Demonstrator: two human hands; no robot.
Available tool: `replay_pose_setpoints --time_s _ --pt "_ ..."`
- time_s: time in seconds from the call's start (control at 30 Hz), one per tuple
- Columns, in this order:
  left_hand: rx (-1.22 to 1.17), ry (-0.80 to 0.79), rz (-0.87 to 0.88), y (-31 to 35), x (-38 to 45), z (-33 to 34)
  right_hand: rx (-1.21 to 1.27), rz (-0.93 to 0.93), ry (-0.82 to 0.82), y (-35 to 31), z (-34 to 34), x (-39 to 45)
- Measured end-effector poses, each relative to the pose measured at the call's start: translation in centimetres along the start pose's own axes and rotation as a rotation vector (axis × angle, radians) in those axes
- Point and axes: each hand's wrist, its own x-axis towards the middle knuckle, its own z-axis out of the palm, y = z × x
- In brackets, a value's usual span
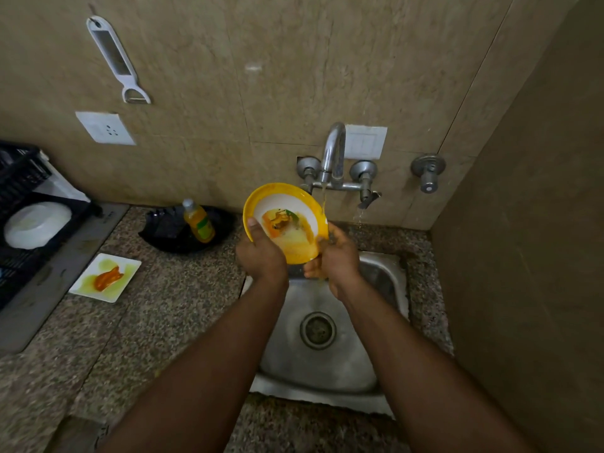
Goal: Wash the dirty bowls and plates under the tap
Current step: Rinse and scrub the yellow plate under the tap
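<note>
both arms are reaching forward, forearms converging. the left hand [261,256] is gripping with its thumb pointing up and fingers curled under. the right hand [336,256] is curling inward just beside it.

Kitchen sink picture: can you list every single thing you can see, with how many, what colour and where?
Yellow plate: one, yellow rim, food-smeared, held tilted under the tap.
Tap: one, silver, on the wall, water running.
Sink: one, steel, below the hands.
Square plate: one, white, dirty, on the counter left.
Soap bottle: one, yellow, on a black tray.
White bowl: one, in the black rack, far left.
Peeler: one, white, hanging on the wall.
Left hand: grips the plate's left edge.
Right hand: holds its right edge.
</note>
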Motion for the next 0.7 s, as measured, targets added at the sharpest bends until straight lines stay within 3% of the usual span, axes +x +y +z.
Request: replay_pose_setpoints --time_s 0.17,0.23,0.3,0.37,0.43,0.5,0.57,0.7 --pt "-0.064 -0.014 -0.013 -1.8 -0.4 0.5 0.049 0.041 -0.160 0.4 0.2 -1.2" --pt "-0.096 -0.046 -0.047 -1.8 -1.2 0.2 0.031 0.022 -0.126 0.4 -0.4 -1.1" --pt "-0.151 -0.137 -0.100 -2.3 -1.3 0.2 -0.004 0.001 -0.031 0.3 -1.1 -0.5" --pt "-0.248 -0.294 -0.270 -1.8 -0.7 -0.1 -0.067 -0.028 0.039 0.2 -2.0 0.4" --pt "-0.307 -0.505 -0.457 -1.3 0.4 -0.7 -0.140 -0.034 0.024 -0.1 -2.9 1.3" --pt "-0.253 -0.618 -0.515 -0.4 1.0 -1.1 -0.165 -0.008 -0.035 -0.5 -3.6 1.7" --pt "-0.185 -0.580 -0.466 -0.2 1.8 -1.0 -0.177 -0.001 -0.095 -0.7 -3.5 1.6" --pt "-0.057 -0.321 -0.234 -0.9 1.1 -0.4 -0.169 0.008 -0.151 0.3 -2.2 0.8"
